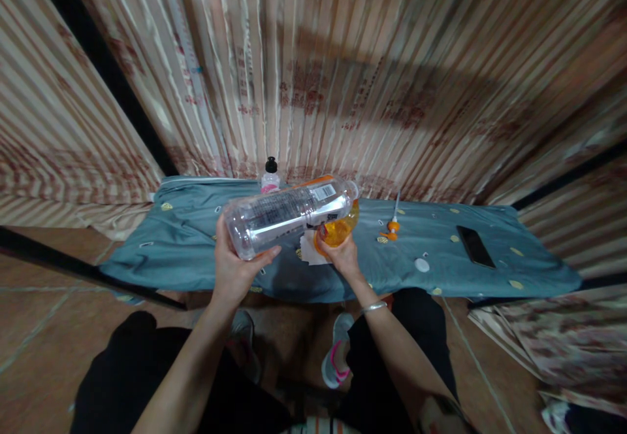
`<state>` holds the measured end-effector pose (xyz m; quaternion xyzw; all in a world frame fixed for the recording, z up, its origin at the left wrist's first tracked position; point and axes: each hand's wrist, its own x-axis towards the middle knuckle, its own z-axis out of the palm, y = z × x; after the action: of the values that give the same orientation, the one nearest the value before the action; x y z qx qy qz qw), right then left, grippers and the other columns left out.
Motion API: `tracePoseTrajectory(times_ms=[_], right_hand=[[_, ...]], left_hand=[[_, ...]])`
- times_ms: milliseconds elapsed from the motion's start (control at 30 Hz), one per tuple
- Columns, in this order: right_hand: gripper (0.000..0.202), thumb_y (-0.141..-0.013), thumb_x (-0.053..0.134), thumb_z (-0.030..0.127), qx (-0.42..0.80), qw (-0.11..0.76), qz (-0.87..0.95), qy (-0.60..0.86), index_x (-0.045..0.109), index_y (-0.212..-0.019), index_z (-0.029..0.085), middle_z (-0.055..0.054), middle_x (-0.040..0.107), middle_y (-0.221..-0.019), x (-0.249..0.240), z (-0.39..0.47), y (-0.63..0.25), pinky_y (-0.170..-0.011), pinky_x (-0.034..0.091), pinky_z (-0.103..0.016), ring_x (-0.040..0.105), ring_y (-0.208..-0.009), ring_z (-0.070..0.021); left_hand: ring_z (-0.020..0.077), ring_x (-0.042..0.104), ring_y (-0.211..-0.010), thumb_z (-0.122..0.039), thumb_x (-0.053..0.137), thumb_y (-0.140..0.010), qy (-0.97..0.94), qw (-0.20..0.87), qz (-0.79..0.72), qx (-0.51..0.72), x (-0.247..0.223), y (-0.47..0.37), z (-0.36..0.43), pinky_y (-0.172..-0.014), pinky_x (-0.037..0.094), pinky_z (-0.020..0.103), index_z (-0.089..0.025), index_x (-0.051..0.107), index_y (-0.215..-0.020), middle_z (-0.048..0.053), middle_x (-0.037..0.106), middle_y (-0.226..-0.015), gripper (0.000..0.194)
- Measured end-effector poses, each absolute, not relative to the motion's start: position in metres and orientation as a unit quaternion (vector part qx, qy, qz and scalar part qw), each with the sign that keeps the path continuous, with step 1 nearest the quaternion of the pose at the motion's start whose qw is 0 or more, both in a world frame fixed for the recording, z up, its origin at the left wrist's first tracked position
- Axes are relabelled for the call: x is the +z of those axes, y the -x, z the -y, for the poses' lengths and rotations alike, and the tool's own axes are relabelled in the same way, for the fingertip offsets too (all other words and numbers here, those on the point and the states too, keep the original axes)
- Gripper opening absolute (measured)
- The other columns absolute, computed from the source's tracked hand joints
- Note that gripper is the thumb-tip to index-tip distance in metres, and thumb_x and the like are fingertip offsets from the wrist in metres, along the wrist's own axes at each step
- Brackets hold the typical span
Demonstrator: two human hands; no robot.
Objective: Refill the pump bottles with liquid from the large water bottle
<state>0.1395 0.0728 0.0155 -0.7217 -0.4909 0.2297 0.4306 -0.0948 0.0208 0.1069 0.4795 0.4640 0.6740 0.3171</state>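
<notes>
A large clear plastic bottle (279,215) lies nearly level in the air, its base at my left hand (235,257) and its mouth to the right, slightly higher. My left hand is wrapped round the base end. Under the mouth of the clear bottle is an orange bottle (337,228), held by my right hand (343,254). The clear bottle covers the top of the orange one, so I cannot tell whether the two openings touch. White paper (311,248) lies beside and partly behind the orange bottle.
The narrow bench has a blue-green cloth (186,238). Behind the clear bottle stands a small black-capped bottle (270,176). To the right lie an orange pump head (392,227), a white round cap (422,265) and a black phone (475,246). A patterned curtain (313,81) hangs behind.
</notes>
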Motion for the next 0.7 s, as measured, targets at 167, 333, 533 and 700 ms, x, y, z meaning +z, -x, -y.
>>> tracePoseTrajectory(times_ms=[167, 333, 533, 700], right_hand=[[0.074, -0.064, 0.086, 0.051, 0.227, 0.414, 0.493, 0.731, 0.055, -0.123, 0.019, -0.015, 0.078, -0.109, 0.0157, -0.0728, -0.1395, -0.086, 0.06, -0.041, 0.075, -0.108, -0.0342], [0.073, -0.065, 0.086, 0.049, 0.217, 0.422, 0.497, 0.726, 0.055, -0.123, 0.019, -0.014, 0.079, -0.107, 0.0153, -0.0731, -0.1388, -0.086, 0.06, -0.04, 0.075, -0.106, -0.0338], [0.07, -0.063, 0.087, 0.051, 0.21, 0.436, 0.494, 0.723, 0.056, -0.118, 0.021, -0.012, 0.079, -0.105, 0.0098, -0.0746, -0.1391, -0.085, 0.06, -0.04, 0.076, -0.105, -0.0328], [0.068, -0.061, 0.087, 0.052, 0.216, 0.441, 0.488, 0.721, 0.057, -0.116, 0.023, -0.01, 0.079, -0.103, 0.0084, -0.0752, -0.1394, -0.084, 0.061, -0.039, 0.076, -0.104, -0.0318]], left_hand=[[0.0368, 0.06, -0.13, -0.037, 0.097, -0.046, -0.485, 0.306, -0.466, 0.674, 0.107, 0.0949, -0.0216, -0.107, 0.054, 0.053, -0.02, 0.055, -0.131, 0.015, 0.061, -0.137, 0.096], [0.0359, 0.06, -0.13, -0.039, 0.097, -0.048, -0.486, 0.311, -0.462, 0.673, 0.1052, 0.0949, -0.0217, -0.108, 0.053, 0.053, -0.021, 0.054, -0.132, 0.014, 0.062, -0.137, 0.096], [0.0369, 0.06, -0.13, -0.037, 0.099, -0.046, -0.486, 0.318, -0.462, 0.67, 0.1032, 0.0965, -0.0215, -0.107, 0.053, 0.055, -0.022, 0.053, -0.132, 0.013, 0.061, -0.135, 0.099], [0.0348, 0.061, -0.128, -0.036, 0.099, -0.044, -0.485, 0.318, -0.456, 0.675, 0.1025, 0.0968, -0.0226, -0.11, 0.05, 0.054, -0.022, 0.054, -0.132, 0.013, 0.061, -0.135, 0.099]])
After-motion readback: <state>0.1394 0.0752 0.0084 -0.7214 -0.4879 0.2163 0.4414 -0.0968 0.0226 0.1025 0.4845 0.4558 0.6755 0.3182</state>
